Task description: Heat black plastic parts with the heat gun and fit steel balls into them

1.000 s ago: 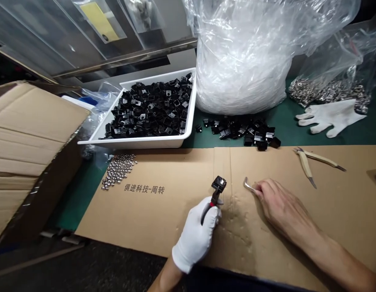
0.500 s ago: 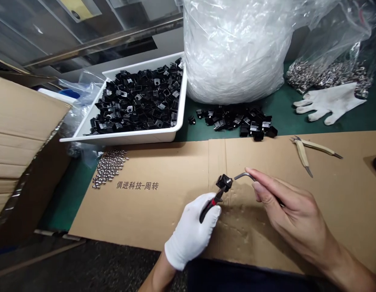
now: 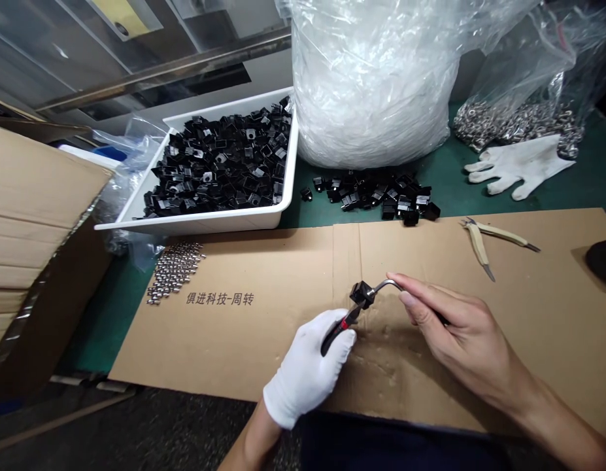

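Two hands meet low in the middle of the frame. The white-gloved left hand (image 3: 303, 369) is closed around a slim black-handled tool (image 3: 338, 330) with a red band, and a small square black plastic part (image 3: 361, 295) sits at the tool's tip. The bare right hand (image 3: 459, 327) is also closed, its thumb and fingertips (image 3: 405, 299) pinching a bent metal hook (image 3: 387, 284) whose end touches that black part. Both hands are above a flattened cardboard sheet (image 3: 263, 347) on the counter (image 3: 450, 190).

Left of the hands, printed Chinese characters (image 3: 219, 298) run across the cardboard, and beyond them lies a scattered patch of small metal beads (image 3: 175, 271). To the right lie tan-handled side cutters (image 3: 479, 243), with a dark object (image 3: 601, 258) at the frame's edge. A stacked cardboard box (image 3: 38, 222) fills the left side.

Farther up, a white tray (image 3: 199, 224) is heaped with black parts (image 3: 214, 167), and more of them lie loose on the green counter (image 3: 376, 196). Behind these stand a large clear plastic bag (image 3: 371, 85), a white fabric glove (image 3: 518, 163) and a clear bag of metal rings (image 3: 513, 121) at upper right.
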### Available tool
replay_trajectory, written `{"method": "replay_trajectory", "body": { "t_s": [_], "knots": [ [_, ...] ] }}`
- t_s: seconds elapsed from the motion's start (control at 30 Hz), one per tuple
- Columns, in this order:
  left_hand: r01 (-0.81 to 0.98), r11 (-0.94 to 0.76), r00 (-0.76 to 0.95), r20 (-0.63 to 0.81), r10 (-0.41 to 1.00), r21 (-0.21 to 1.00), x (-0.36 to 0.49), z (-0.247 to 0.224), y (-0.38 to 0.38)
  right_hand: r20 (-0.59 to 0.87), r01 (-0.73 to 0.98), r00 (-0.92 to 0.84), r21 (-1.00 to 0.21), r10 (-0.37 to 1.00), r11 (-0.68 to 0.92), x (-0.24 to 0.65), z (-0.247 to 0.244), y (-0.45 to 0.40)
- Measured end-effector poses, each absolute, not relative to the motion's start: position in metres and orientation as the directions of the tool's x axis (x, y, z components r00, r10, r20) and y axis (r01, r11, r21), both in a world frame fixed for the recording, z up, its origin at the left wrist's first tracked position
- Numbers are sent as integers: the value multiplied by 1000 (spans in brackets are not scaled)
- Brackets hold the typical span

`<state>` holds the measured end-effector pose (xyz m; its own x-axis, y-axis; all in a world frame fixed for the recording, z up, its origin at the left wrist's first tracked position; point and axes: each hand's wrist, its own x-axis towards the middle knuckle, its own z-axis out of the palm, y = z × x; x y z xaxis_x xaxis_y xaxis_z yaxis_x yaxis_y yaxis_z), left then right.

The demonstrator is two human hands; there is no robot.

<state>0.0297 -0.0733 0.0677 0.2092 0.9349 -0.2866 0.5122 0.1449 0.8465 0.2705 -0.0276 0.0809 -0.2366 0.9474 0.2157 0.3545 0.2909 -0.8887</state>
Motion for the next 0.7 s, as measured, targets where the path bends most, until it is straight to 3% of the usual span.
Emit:
{"method": "replay_trajectory", "body": {
  "t_s": [0.4, 0.7],
  "knots": [
    [455, 190, 246, -328, 912, 870, 33, 73, -75, 177, 278, -283, -926, 943, 257, 272, 78, -36],
    [154, 448, 230, -473, 851, 881, 52, 69, -90, -143, 145, -292, -984, 946, -104, 270, 76, -51]
  ]
}}
